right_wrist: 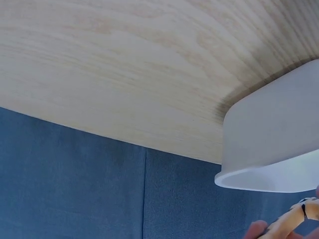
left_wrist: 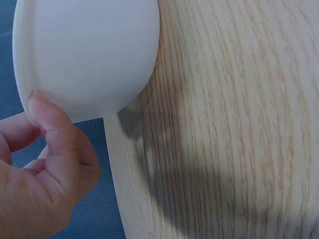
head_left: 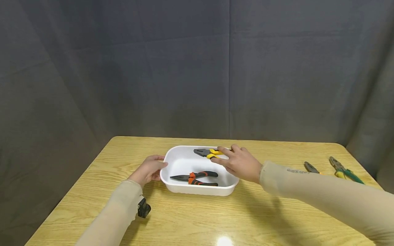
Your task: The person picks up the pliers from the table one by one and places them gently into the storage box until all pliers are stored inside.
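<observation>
A white plastic tub stands on the table, with orange-and-black long-nose pliers lying inside near its front wall. My left hand pinches the tub's left rim; in the left wrist view its thumb lies against the rim. Over the back right of the tub, my right hand grips yellow-and-black combination pliers by the handles, jaws pointing left. The right wrist view catches only a bit of that hand's fingertips and a yellow handle, beside the tub's rim.
On the table's right side lie green-and-yellow pliers and another pair of pliers, partly hidden by my right sleeve. A small black camera hangs at my left wrist. Behind the wooden table hangs a dark grey curtain.
</observation>
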Motion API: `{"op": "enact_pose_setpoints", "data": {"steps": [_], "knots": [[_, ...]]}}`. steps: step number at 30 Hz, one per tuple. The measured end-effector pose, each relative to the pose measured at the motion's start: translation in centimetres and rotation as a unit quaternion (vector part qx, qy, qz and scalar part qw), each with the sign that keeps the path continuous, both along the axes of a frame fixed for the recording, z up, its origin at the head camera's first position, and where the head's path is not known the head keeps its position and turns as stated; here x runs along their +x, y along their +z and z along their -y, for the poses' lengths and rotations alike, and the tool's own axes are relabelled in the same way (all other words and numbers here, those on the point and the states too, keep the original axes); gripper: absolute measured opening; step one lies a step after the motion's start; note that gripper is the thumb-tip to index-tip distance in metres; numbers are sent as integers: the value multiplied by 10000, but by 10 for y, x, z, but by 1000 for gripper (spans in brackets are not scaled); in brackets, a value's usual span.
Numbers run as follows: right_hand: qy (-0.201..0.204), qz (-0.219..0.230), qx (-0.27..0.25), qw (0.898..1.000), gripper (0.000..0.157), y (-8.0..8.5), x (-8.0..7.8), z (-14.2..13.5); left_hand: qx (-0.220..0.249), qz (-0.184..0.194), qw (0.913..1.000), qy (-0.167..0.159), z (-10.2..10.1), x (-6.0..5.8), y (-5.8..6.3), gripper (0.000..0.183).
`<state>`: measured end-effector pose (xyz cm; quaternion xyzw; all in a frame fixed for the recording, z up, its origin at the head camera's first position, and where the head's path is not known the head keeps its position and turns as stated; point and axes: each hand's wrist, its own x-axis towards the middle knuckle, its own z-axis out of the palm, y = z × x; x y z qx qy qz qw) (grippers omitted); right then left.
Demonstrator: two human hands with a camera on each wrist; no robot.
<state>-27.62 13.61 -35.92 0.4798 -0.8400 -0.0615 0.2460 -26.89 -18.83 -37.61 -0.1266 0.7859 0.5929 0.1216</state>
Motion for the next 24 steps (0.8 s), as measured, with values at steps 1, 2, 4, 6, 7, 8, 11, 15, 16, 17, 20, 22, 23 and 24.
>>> {"op": "enact_pose_setpoints", "data": {"steps": [1,2,4,6,7,8,11,15,16,17,20,22,23,24], "knots": [[5,2,13,10000,46,0,-1,1,-4,-5,10000,1,0,0,0,42],[3,17,36,10000,46,0,-2,2,-6,-11,10000,2,0,0,0,42],[-24,58,111,9999,46,0,-4,4,-8,-16,10000,14,0,-1,1,41],[-52,130,182,9997,46,1,-6,6,-1,-24,10000,17,0,-1,0,42],[-66,157,221,9996,46,1,-6,7,0,-27,10000,10,0,-2,0,42],[-92,164,275,9994,46,1,-7,8,-3,-24,10000,7,1,-2,0,42],[-152,171,380,9990,45,2,-7,12,-8,-29,10000,16,0,-2,-1,42],[-143,42,433,9990,44,4,-8,16,-5,-26,10000,26,0,-2,-1,41],[-126,12,428,9990,44,3,-8,17,-3,-22,10000,30,0,-2,0,41],[-115,-20,443,9990,45,3,-9,18,-1,-22,10000,35,0,-2,0,41],[-84,-41,510,9987,45,3,-12,22,-4,-15,10000,46,0,-2,-1,41],[-82,-28,579,9983,45,2,-15,24,-22,-5,10000,63,0,-2,-1,41],[-79,-5,606,9981,45,2,-17,26,-32,-5,10000,70,0,-2,-1,40],[-79,3,635,9980,44,2,-18,27,-38,-5,10000,73,0,-2,-2,40]]}}
